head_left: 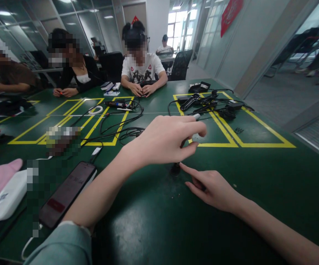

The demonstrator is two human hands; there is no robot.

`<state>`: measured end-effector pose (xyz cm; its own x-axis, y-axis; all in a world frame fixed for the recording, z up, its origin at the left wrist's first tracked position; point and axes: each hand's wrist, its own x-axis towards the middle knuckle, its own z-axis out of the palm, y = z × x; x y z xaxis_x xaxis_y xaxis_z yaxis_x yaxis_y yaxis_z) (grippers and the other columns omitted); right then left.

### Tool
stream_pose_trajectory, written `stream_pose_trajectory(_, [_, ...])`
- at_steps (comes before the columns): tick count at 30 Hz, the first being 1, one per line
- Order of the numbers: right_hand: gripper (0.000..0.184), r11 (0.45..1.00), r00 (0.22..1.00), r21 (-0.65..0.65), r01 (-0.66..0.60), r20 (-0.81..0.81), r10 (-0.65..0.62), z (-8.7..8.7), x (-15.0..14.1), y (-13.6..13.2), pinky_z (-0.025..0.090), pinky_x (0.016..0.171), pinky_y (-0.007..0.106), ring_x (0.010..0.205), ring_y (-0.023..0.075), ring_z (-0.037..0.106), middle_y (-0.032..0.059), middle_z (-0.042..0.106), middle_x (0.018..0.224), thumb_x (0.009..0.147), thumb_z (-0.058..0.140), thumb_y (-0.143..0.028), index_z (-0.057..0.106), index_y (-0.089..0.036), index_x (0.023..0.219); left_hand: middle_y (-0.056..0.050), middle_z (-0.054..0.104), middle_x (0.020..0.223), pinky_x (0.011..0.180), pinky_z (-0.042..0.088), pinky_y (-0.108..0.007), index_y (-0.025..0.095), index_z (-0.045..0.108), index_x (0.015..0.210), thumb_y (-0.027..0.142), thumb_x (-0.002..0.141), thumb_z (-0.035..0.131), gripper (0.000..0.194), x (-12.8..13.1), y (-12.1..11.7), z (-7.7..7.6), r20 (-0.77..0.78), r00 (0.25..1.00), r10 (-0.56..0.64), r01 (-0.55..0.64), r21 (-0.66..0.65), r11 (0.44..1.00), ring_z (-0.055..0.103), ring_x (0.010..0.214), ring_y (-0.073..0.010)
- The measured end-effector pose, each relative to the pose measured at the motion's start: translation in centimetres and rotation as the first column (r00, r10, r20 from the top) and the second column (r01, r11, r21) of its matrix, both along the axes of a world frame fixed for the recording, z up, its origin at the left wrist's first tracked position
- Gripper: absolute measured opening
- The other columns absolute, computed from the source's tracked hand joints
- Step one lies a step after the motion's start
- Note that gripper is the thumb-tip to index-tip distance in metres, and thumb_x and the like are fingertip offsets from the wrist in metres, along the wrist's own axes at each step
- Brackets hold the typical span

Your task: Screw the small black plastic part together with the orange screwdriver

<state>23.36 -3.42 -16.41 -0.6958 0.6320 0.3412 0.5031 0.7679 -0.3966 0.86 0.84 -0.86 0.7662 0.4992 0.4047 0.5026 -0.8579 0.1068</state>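
Note:
My left hand (170, 138) hovers over the middle of the green table, palm down, with its fingers curled and a gap between thumb and index finger. A small grey-white tip (196, 116) shows just beyond its fingers; the rest of that thing is hidden behind the hand. Below, a small dark round object (175, 169) stands on the table. My right hand (211, 187) comes in from the right, its index finger stretched out to the edge of the dark object. Its thumb is apart from the index finger, with nothing visible between them.
A phone (68, 193) on a cable and a white case (6, 198) with a pink cloth lie at left. Black cables and adapters (211, 101) are heaped at back right. Yellow tape (217, 145) marks the table. Several people sit across; one person (143, 70) faces me.

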Motion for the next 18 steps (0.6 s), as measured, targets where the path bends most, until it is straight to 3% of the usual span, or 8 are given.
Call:
stream_pose_trajectory(4, [0.055,1.000,1.000,-0.008,-0.002,-0.007,0.002,0.07,-0.03,-0.04,0.035,0.052,0.025,0.047,0.0112,0.052,-0.0088,0.056,0.060,0.101,0.051,-0.020,0.045,-0.014,0.155,-0.006,0.070,0.094,0.072,0.043,-0.028,0.015,0.071,0.101,0.010,0.085,0.054,0.024,-0.34,-0.07,0.26,-0.007,1.000,-0.031,0.031,0.003,1.000,0.063,0.087,-0.0188])
stream_pose_trajectory(9, [0.056,1.000,1.000,-0.021,0.013,0.001,-0.013,0.09,-0.15,-0.08,0.037,0.053,0.024,0.048,0.0114,0.052,-0.0079,0.058,0.061,0.101,0.051,-0.020,0.045,-0.015,0.156,-0.006,0.070,0.105,0.068,0.042,-0.027,0.018,0.071,0.106,0.011,0.092,0.049,0.027,-0.65,-0.05,0.36,-0.003,1.000,0.011,-0.011,-0.011,1.000,0.064,0.082,-0.0157])
stream_pose_trajectory(15, [0.056,1.000,1.000,-0.015,0.008,-0.002,-0.008,0.03,-0.06,-0.05,0.036,0.053,0.025,0.048,0.0115,0.053,-0.0082,0.057,0.060,0.100,0.052,-0.019,0.045,-0.014,0.156,-0.006,0.071,0.099,0.069,0.043,-0.027,0.016,0.072,0.106,0.009,0.085,0.053,0.029,-0.50,-0.32,0.48,-0.014,1.000,-0.012,0.012,-0.016,1.000,0.064,0.085,-0.0178])
stream_pose_trajectory(18, [0.057,1.000,1.000,-0.018,0.012,-0.001,-0.012,-0.02,0.05,-0.12,0.037,0.053,0.024,0.048,0.0114,0.053,-0.0083,0.057,0.061,0.100,0.053,-0.019,0.045,-0.016,0.156,-0.006,0.072,0.103,0.070,0.044,-0.027,0.017,0.072,0.109,0.007,0.088,0.049,0.032,-0.60,-0.31,0.47,-0.015,1.000,0.008,-0.008,-0.020,1.000,0.066,0.085,-0.0169])
